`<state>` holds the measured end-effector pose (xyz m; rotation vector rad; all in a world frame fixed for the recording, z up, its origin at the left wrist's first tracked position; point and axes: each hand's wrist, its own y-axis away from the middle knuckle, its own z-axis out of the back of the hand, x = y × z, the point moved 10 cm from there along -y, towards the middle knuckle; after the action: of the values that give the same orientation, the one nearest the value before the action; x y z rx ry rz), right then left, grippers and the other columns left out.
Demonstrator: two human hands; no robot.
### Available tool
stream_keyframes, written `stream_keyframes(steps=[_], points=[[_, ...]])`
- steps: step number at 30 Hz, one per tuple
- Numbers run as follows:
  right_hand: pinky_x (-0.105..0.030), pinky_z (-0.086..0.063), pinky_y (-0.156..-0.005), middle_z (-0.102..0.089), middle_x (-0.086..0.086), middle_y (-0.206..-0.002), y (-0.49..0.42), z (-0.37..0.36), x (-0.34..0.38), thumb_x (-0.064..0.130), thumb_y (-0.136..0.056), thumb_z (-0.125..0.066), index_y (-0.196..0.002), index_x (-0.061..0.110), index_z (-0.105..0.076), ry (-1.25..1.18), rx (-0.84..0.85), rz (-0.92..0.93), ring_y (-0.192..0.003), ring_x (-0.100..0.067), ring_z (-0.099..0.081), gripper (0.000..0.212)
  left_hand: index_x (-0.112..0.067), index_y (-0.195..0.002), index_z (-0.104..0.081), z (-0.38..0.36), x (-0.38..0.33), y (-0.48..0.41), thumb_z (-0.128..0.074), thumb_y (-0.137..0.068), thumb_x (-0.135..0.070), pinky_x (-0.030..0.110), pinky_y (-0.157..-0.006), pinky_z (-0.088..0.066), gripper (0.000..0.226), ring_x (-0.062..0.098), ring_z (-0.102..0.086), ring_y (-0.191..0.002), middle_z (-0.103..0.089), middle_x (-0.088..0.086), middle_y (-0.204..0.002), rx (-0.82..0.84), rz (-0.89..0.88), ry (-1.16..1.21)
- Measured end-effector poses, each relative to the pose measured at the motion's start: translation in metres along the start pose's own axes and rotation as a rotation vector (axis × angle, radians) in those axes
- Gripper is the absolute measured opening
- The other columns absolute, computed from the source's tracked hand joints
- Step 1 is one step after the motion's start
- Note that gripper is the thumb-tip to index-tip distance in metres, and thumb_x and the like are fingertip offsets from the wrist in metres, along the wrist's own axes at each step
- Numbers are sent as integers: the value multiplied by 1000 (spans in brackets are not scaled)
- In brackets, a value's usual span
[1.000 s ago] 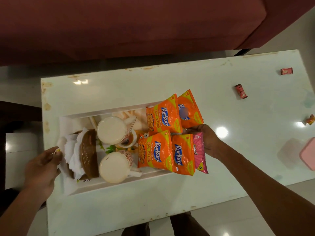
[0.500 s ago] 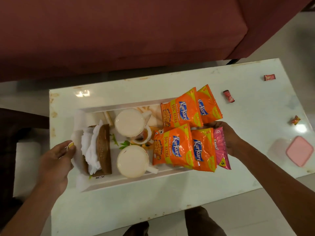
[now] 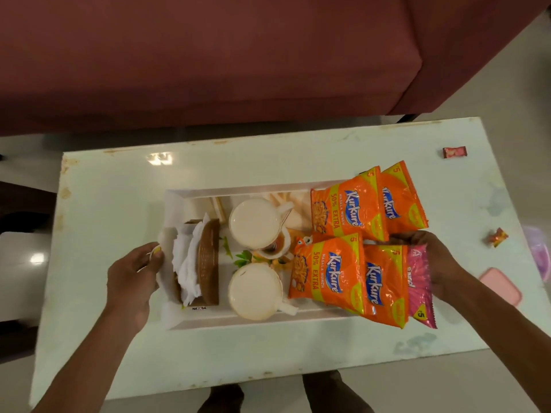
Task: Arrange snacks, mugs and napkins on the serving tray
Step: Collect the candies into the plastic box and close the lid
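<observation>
The tray (image 3: 190, 195) lies lengthwise left to right between both hands. The left hand (image 3: 134, 275) grips its left end; the right hand (image 3: 438, 263) grips the right end under the snack packets (image 3: 343, 263).

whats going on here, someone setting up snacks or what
A person is loading a white serving tray on a pale table. The left hand grips the tray's left end beside the napkin holder. The right hand is at the right end, by the orange snack packets and a pink packet. Two full mugs stand mid-tray. A few small sweets lie loose on the table.
</observation>
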<state>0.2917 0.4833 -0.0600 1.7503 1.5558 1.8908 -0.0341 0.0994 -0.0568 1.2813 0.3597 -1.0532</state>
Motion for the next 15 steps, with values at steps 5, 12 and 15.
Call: stream_keyframes(steps=[5, 12, 15], points=[[-31, -57, -46, -76, -2, -72, -8, 16, 0, 25, -70, -65, -88, 18, -73, -13, 34, 20, -58, -22, -73, 21, -6, -122, -66, -21, 17, 5, -62, -95, -5, 45, -87, -47, 27, 29, -59, -96, -66, 15, -109, -10, 18, -12], [-34, -58, -50, -77, -3, -76, -28, 35, -18, 23, -73, -60, -99, 15, -64, -30, 11, -40, -62, -25, -74, 28, -7, -125, -65, -40, 30, -6, -62, -96, -7, 44, -85, -48, 30, 28, -59, -98, -66, 15, -112, -17, 45, -58], [-34, -58, -49, -76, -3, -76, -35, 37, -23, 21, -77, -57, -100, 14, -64, -49, 16, -51, -61, -24, -74, 24, -9, -125, -65, -46, 31, -15, -62, -95, -8, 46, -89, -49, 29, 28, -60, -100, -66, 15, -114, -16, 47, -80]])
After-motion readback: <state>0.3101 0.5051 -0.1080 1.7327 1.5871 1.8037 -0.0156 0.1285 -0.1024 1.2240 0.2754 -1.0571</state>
